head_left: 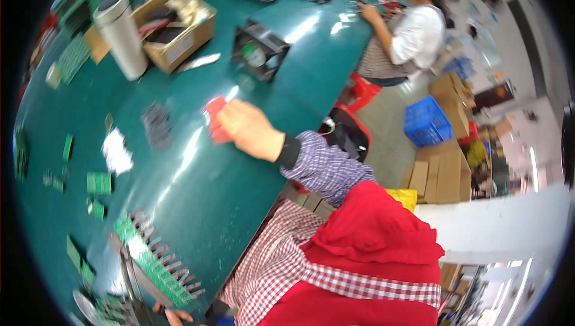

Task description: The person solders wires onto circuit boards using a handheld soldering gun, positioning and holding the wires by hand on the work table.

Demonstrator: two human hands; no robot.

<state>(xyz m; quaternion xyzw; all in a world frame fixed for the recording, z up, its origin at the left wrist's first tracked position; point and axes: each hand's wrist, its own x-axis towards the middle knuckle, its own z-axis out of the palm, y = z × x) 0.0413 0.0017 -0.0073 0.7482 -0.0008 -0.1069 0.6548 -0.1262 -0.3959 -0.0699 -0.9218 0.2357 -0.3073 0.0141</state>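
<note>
One cardboard box [196, 37] w/ misc bits [187, 12]; R fingers [228, 117] clamped on red pc [218, 133], can't tell L fingers [173, 314].

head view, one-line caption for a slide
Right hand touching a red item at a green table, black fan nearby.

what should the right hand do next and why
I'd suggest pinching the red piece securely before trying to lift it. The right hand is already at its edge over the green table, but blur hides whether it has a firm grip, so checking the hold first seems sensible.
</note>
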